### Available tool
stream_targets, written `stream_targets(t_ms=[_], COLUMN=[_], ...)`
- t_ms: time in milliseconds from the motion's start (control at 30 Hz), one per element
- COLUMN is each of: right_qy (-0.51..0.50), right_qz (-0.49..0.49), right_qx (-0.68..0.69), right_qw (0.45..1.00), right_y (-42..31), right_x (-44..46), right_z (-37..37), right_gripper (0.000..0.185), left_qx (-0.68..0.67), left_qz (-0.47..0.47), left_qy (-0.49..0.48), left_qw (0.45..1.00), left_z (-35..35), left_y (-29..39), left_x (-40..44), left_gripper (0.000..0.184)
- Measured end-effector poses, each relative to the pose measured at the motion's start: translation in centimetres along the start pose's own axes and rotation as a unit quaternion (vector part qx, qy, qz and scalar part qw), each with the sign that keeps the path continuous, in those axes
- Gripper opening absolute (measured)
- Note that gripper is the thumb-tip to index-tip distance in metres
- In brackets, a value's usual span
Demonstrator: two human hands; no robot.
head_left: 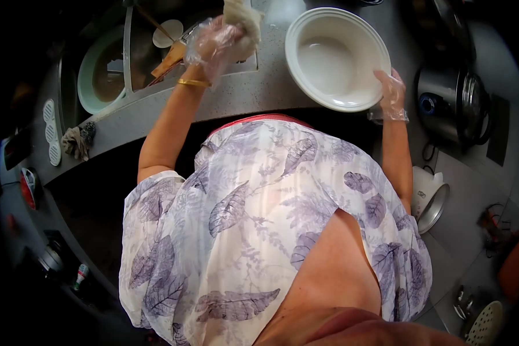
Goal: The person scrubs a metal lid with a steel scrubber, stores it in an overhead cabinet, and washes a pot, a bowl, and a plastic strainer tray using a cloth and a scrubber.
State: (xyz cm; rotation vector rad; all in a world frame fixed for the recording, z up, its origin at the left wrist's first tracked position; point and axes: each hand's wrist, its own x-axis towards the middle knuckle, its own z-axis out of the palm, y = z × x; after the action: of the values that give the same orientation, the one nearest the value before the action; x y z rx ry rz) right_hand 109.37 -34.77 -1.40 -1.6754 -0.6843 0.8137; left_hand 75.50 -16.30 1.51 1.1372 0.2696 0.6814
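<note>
A cream-coloured cloth (243, 26) is bunched in my left hand (213, 45), which wears a clear plastic glove and is raised over the sink edge, a yellow bangle at the wrist. My right hand (391, 91), also in a clear glove, grips the right rim of a large white bowl (331, 66). The bowl looks empty, its opening facing up toward me, near the grey counter's front edge. The cloth and the bowl are apart.
The sink at the upper left holds a pale green basin (86, 78) of murky water, a small white dish (168, 33) and a wooden utensil (170, 59). A crumpled rag (79, 141) lies left. A dark cooker (452, 104) stands right, a white pot (429, 199) below it.
</note>
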Motion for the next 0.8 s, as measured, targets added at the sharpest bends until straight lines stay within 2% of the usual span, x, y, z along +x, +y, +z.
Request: stream_targets(t_ms=[33, 67, 133, 167, 200, 267, 333, 367, 400, 500, 533, 567, 600, 633, 667, 800], right_qy=[-0.044, -0.088, -0.124, -0.115, -0.104, -0.117, -0.131, -0.098, -0.105, -0.125, -0.129, -0.098, -0.070, -0.073, -0.075, -0.109], right_qz=[0.011, 0.021, 0.099, 0.169, 0.237, 0.300, 0.329, 0.400, 0.410, 0.427, 0.426, 0.394, 0.412, 0.399, 0.394, 0.364], right_qx=[-0.067, -0.134, -0.172, -0.146, -0.120, -0.075, -0.064, -0.021, 0.011, 0.112, 0.153, 0.149, 0.220, 0.256, 0.304, 0.438], right_qw=[0.997, 0.987, 0.972, 0.968, 0.958, 0.944, 0.933, 0.911, 0.906, 0.888, 0.882, 0.902, 0.882, 0.878, 0.864, 0.814], right_y=[-0.1, -0.6, -0.2, 0.8, 1.0, 0.6, 0.0, -0.3, -0.7, -0.9, -0.3, 0.1, 0.4, 1.1, 1.6, 2.5], right_x=[0.2, 0.1, 1.0, 1.7, 2.2, 2.1, 1.7, 1.2, 0.7, -1.6, -2.3, -3.0, -3.1, -3.2, -3.1, -3.0], right_z=[-0.9, -1.7, -2.8, -3.2, -3.1, -3.5, -3.7, -3.4, -3.5, -2.4, -1.9, -0.6, 0.7, 0.6, 1.8, 6.0], right_gripper=[0.024, 0.025, 0.027, 0.027, 0.028, 0.028, 0.027, 0.026, 0.021, 0.010, 0.009, 0.009, 0.010, 0.010, 0.010, 0.009], left_qx=[0.063, 0.029, -0.042, -0.007, 0.026, 0.094, 0.036, 0.031, 0.028, 0.001, 0.007, 0.014, 0.169, 0.314, 0.557, 0.607], left_qz=[-0.068, -0.083, -0.111, -0.077, -0.051, -0.003, 0.007, 0.003, 0.002, 0.175, 0.106, 0.035, 0.091, 0.155, 0.324, 0.431], left_qy=[0.110, 0.174, 0.297, 0.286, 0.298, 0.322, 0.333, 0.344, 0.356, 0.323, 0.257, 0.187, 0.153, 0.138, 0.148, 0.187], left_qw=[0.990, 0.981, 0.948, 0.955, 0.953, 0.942, 0.942, 0.938, 0.934, 0.930, 0.960, 0.982, 0.969, 0.927, 0.750, 0.641], left_z=[0.1, 0.2, 1.0, 0.8, 1.0, 1.7, 2.2, 3.3, 4.6, 6.3, 6.5, 6.6, 7.8, 8.9, 10.3, 12.5], left_y=[-1.1, -2.6, -6.3, -8.4, -9.2, -10.1, -10.0, -8.0, -6.9, -6.4, -5.8, -5.1, -5.0, -4.9, -5.2, -7.9], left_x=[-1.6, -2.4, -4.1, -4.9, -5.1, -5.2, -5.5, -5.6, -5.5, -5.7, -5.7, -5.6, -5.0, -4.4, -3.7, -1.1], left_gripper=[0.021, 0.024, 0.029, 0.038, 0.040, 0.042, 0.045, 0.046, 0.047, 0.044, 0.045, 0.045, 0.045, 0.044, 0.043, 0.046])
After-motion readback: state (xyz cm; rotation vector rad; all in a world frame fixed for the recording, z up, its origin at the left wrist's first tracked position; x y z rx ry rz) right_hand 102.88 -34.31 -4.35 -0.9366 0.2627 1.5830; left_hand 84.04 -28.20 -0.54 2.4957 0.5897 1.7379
